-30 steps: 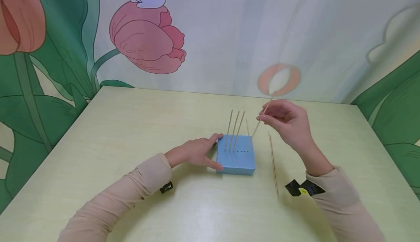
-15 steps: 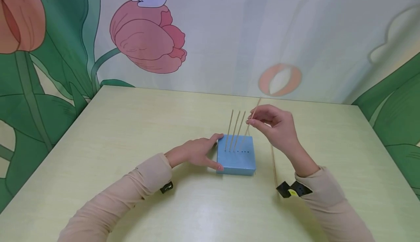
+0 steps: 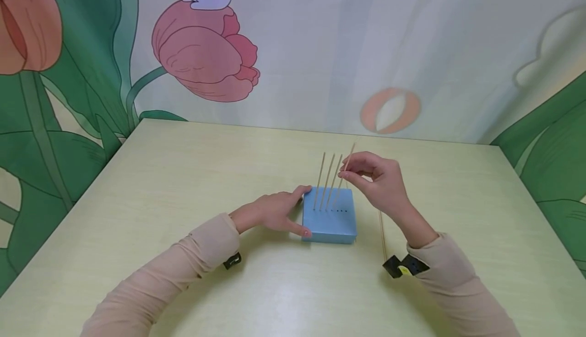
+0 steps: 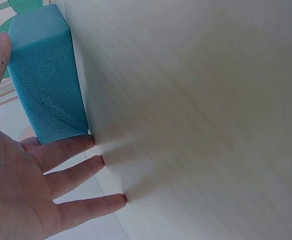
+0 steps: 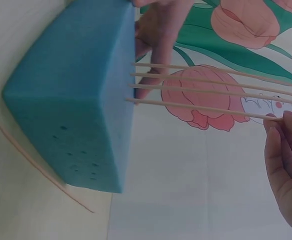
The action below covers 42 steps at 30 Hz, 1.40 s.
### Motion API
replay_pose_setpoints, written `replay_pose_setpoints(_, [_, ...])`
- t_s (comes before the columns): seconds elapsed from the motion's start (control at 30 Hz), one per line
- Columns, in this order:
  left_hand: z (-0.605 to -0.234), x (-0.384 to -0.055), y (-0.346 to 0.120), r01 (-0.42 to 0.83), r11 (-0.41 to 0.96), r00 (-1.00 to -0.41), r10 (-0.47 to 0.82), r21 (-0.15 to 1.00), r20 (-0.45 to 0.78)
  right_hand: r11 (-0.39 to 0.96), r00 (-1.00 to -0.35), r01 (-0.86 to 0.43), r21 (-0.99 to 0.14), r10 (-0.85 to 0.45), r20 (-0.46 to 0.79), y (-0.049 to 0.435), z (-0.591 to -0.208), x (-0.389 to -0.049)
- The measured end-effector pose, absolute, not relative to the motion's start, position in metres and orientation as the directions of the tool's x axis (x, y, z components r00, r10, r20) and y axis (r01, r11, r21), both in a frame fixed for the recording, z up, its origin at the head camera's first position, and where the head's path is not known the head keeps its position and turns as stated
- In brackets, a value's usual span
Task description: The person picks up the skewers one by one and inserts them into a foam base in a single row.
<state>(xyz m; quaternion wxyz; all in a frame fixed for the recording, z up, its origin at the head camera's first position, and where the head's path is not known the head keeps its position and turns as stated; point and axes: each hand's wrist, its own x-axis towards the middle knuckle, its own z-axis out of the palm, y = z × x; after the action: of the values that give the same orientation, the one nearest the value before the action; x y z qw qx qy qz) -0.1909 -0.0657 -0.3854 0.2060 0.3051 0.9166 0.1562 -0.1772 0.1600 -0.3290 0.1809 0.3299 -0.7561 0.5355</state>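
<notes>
A blue foam block (image 3: pixel 328 226) rests on the table, with a row of small holes (image 3: pixel 342 211) across its top. My left hand (image 3: pixel 273 212) holds its left side, thumb at the near edge and index finger at the far corner; the other fingers spread with their tips on the table (image 4: pixel 91 210). Three thin wooden skewers (image 3: pixel 319 181) stand in the row's left part. My right hand (image 3: pixel 382 182) pinches another skewer (image 5: pixel 200 108) between thumb and fingertips near its upper part. This skewer's lower end meets the block's top just right of the standing three.
Right of the block, loose skewers (image 3: pixel 382 235) lie on the table, partly under my right forearm. Another thin stick (image 3: pixel 347 185) shows behind the block. More small holes (image 5: pixel 76 155) mark the block's side. A curtain (image 3: pixel 297 62) printed with flowers hangs behind the table.
My right hand has moved left and slightly down with its skewer, bringing the lower end from the block's right edge to the hole row beside the standing skewers. My left hand has stayed put.
</notes>
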Motion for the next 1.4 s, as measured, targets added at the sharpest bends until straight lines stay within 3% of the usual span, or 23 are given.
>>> replay_pose_setpoints(0.3, [-0.385,-0.191,-0.065,0.496,0.764,-0.729,0.625,0.414,-0.28,0.272,-0.707,-0.704,-0.655,-0.346,0.616,0.158,-0.343,-0.175])
replay_pose_setpoints(0.5, [-0.385,-0.191,-0.065,0.495,0.765,-0.729,0.624,0.413,-0.282,0.273,-0.736,-0.672,-0.688,-0.352,0.578,0.163,-0.342,-0.171])
replay_pose_setpoints(0.77, [-0.386,-0.191,-0.066,0.489,0.771,-0.731,0.618,0.408,-0.291,0.349,-0.836,-0.538,-0.767,-0.334,0.435,0.185,-0.349,-0.168])
replay_pose_setpoints(1.07, [-0.387,-0.191,-0.066,0.491,0.771,-0.729,0.618,0.404,-0.293,0.473,-0.905,-0.408,-0.781,-0.32,0.278,0.217,-0.366,-0.173])
replay_pose_setpoints(1.4, [-0.386,-0.191,-0.066,0.484,0.771,-0.73,0.617,0.414,-0.294,0.63,-0.93,-0.305,-0.714,-0.36,0.079,0.25,-0.389,-0.187])
